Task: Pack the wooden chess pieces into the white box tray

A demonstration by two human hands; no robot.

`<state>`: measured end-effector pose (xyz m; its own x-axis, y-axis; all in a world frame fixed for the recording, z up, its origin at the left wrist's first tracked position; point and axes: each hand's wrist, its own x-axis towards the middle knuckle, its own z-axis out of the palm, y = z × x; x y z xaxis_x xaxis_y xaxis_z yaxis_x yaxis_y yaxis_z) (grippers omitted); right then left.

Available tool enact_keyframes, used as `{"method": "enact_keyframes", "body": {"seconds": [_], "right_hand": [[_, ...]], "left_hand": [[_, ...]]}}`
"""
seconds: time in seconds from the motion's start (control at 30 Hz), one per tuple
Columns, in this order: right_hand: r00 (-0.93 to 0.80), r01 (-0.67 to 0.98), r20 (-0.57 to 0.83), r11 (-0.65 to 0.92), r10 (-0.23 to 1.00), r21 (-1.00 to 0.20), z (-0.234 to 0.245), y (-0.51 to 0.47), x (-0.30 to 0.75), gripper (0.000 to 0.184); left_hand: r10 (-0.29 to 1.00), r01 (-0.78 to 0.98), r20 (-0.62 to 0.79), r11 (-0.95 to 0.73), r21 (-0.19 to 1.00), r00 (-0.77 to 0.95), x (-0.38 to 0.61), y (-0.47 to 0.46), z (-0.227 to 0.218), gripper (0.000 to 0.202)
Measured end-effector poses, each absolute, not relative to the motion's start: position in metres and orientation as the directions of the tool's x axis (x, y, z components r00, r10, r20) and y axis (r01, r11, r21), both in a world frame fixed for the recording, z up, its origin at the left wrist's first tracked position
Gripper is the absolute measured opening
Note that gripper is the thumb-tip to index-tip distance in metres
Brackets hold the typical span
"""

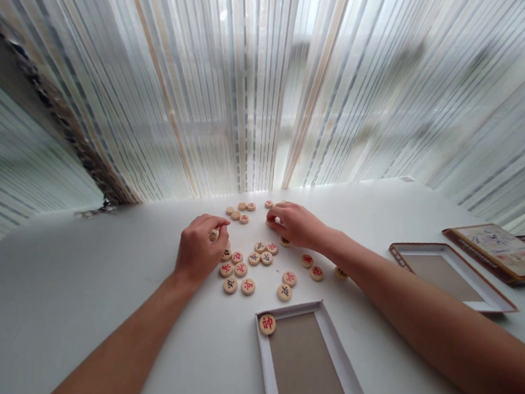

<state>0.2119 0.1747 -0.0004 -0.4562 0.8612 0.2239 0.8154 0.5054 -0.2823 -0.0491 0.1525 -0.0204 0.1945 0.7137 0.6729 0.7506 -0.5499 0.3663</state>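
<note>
My left hand (199, 247) is at the left edge of a loose group of round wooden Chinese chess pieces (248, 286), thumb and forefinger brought nearly together. A black-marked piece (213, 234) shows in the gap of its curled fingers; whether anything is between the fingertips is too small to make out. On the other side, my right hand (296, 223) pinches a pale chess piece (270, 221) at the tabletop, most of it covered by the fingers. Close to me lies a shallow white box tray (345, 358) with a large red-marked piece (267, 324) in its far left corner.
Beyond the hands lie several more pieces (244, 218), some blank side up. At right, partly behind my right forearm, are a brown-edged box lid (442, 274) and a printed box (510, 248). Striped string curtains (227, 100) hang along the far edge of the white table (169, 372).
</note>
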Motion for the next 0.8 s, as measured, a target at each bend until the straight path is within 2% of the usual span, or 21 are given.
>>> {"method": "enact_keyframes", "body": {"seconds": [0.07,0.2,0.4,0.5,0.6,0.67,0.8], "right_hand": [[-0.451,0.816,0.209,0.496,0.868,-0.297,-0.002,0.175,0.211,0.012],[-0.395,0.832,0.141,0.419,0.908,-0.363,-0.005,0.182,0.215,0.032],[-0.302,0.86,0.042,0.291,0.952,-0.42,-0.009,0.192,0.227,0.033],[-0.267,0.874,0.086,0.279,0.96,-0.398,-0.01,0.194,0.231,0.032],[-0.244,0.884,0.204,0.304,0.948,-0.355,-0.009,0.197,0.234,0.026],[-0.251,0.887,0.276,0.334,0.928,-0.317,-0.009,0.199,0.236,0.032],[-0.298,0.892,0.298,0.376,0.907,-0.25,-0.014,0.2,0.236,0.034]], "left_hand": [[0.717,0.75,0.669,-0.549,0.368,0.196,-0.049,0.152,-0.02,0.021],[0.719,0.75,0.666,-0.549,0.369,0.198,-0.048,0.152,-0.02,0.021],[0.716,0.74,0.666,-0.561,0.37,0.209,-0.048,0.152,-0.02,0.023],[0.714,0.739,0.669,-0.561,0.373,0.205,-0.048,0.152,-0.021,0.023],[0.714,0.738,0.67,-0.561,0.375,0.203,-0.048,0.153,-0.021,0.023],[0.715,0.737,0.668,-0.562,0.375,0.206,-0.047,0.152,-0.021,0.022],[0.716,0.74,0.667,-0.559,0.374,0.204,-0.047,0.152,-0.021,0.023]]}}
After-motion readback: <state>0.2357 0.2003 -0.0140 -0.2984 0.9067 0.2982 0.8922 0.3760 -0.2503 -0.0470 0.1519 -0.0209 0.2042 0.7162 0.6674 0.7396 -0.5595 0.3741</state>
